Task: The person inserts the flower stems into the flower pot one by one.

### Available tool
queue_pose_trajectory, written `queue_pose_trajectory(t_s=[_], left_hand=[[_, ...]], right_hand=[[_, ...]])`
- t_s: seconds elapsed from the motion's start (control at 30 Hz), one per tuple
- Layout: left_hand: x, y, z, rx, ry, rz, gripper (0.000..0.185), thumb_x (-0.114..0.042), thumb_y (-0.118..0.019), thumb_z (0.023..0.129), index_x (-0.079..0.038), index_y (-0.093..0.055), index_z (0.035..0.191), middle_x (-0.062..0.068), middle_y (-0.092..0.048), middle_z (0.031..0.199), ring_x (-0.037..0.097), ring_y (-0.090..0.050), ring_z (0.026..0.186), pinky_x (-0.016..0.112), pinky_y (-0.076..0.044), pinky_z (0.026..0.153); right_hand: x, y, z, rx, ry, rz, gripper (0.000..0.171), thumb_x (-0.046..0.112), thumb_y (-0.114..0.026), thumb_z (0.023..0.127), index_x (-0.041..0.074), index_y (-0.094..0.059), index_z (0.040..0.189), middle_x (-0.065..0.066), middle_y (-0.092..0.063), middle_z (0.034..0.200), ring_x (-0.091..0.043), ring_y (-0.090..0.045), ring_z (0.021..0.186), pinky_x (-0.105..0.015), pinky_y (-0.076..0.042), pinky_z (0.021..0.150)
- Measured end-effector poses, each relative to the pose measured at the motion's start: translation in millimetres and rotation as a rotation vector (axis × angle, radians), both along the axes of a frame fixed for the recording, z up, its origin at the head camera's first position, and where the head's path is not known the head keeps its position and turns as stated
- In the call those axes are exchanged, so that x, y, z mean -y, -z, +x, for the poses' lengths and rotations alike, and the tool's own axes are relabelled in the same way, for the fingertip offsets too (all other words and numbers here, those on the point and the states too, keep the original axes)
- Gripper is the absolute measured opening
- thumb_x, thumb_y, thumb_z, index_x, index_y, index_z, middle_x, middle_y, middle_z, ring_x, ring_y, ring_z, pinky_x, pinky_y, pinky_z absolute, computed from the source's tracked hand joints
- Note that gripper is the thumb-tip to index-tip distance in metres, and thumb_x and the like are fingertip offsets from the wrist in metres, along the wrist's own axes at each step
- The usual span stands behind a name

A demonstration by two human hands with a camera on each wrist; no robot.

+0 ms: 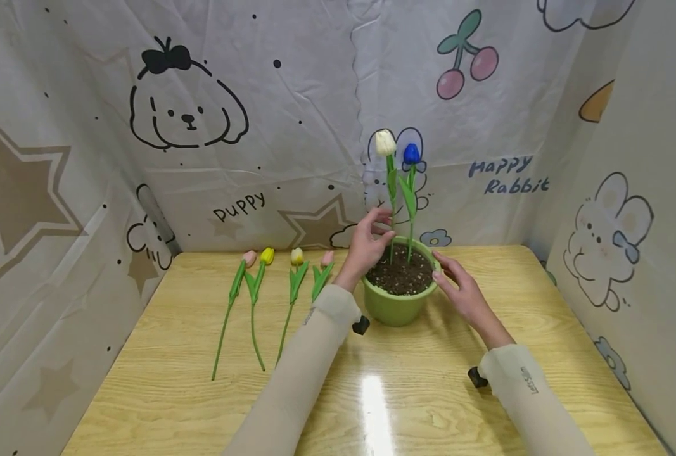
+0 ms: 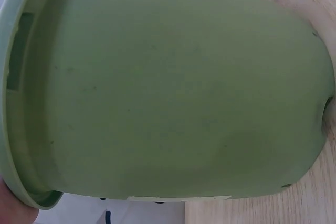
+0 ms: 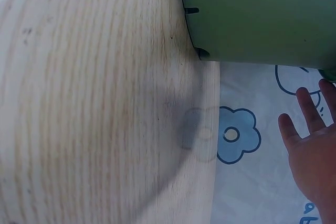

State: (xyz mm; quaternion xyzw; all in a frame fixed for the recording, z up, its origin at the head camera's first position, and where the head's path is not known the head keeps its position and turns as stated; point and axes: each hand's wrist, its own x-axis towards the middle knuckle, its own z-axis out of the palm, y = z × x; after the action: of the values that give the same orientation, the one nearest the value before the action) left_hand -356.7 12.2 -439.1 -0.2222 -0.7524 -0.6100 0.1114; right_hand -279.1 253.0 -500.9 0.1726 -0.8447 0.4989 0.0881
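Observation:
A green flowerpot filled with dark soil stands on the table. Two artificial tulips rise upright from the soil: a white tulip and, just right of it, a blue tulip. My left hand reaches over the pot's left rim and pinches the white tulip's stem low down. At the right rim is my right hand, fingers loosely extended and fingertips at the edge. The pot's side fills the left wrist view. In the right wrist view, my right hand shows spread fingers beside the pot.
Left of the pot, several tulips lie in a row on the wooden table: a pink tulip, a yellow tulip, a cream tulip and another pink tulip, partly behind my left arm. Printed cloth encloses the table.

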Motion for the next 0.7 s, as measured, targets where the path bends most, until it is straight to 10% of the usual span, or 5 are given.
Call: queue_pose_trajectory(t_s=[0.7], left_hand=[[-1.3,0.3,1.5,0.004,-0.009,-0.116,0.035,0.007,-0.070,0.093,-0.001,-0.063,0.126,0.019,-0.067,0.115,0.028,-0.073,0.089,0.026,-0.062,0.075]], right_hand=[[1.8,0.7,0.7,0.010,0.009,-0.026,0.051,0.021,-0.052,0.110,0.007,-0.041,0.158,-0.021,-0.039,0.162,-0.045,-0.038,0.148,-0.061,-0.029,0.123]])
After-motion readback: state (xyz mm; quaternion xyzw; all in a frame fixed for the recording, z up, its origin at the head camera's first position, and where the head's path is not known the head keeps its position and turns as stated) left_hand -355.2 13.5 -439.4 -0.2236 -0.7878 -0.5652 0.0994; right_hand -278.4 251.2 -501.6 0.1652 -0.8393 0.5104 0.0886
